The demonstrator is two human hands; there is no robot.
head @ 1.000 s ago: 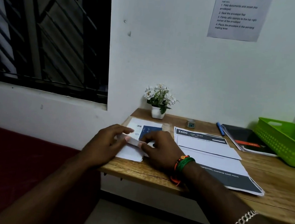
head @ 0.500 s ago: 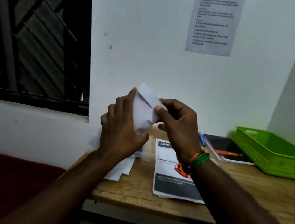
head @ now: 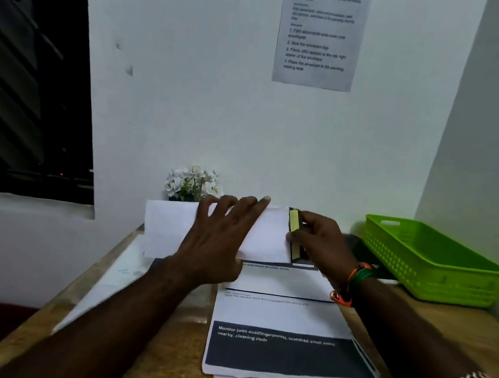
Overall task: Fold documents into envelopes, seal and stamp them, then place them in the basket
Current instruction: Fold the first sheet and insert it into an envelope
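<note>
The white envelope [head: 172,226] is up off the desk [head: 178,364], over its back edge, w/ the left hand [head: 219,247] spread flat across its face, fingers fanned, palm pressing. That hand isn't pinching; it's open and bracing the paper. The right hand [head: 319,243] is closed on a small yellow-and-dark item [head: 294,234] at the envelope's right end, thumb and fingers clamped round it. Can't tell what it is; prob. a glue stick or stamp block.

Looks like the seal/stamp step. To do it well: keep the left palm steady so the envelope doesn't bow, hold it flat, and run the item straight along the edge w/ even pressure, no skew.

Both forearms reach fwd from the lower frame, left one angled in toward centre, right wrist cocked inward, bands on it.

Printed sheets [head: 285,326] lie on the desk below the hands, more paper at left. The green basket [head: 437,272] sits at the right, well apart, nothing visible inside it. A flower pot [head: 193,182] stands just behind the envelope.
</note>
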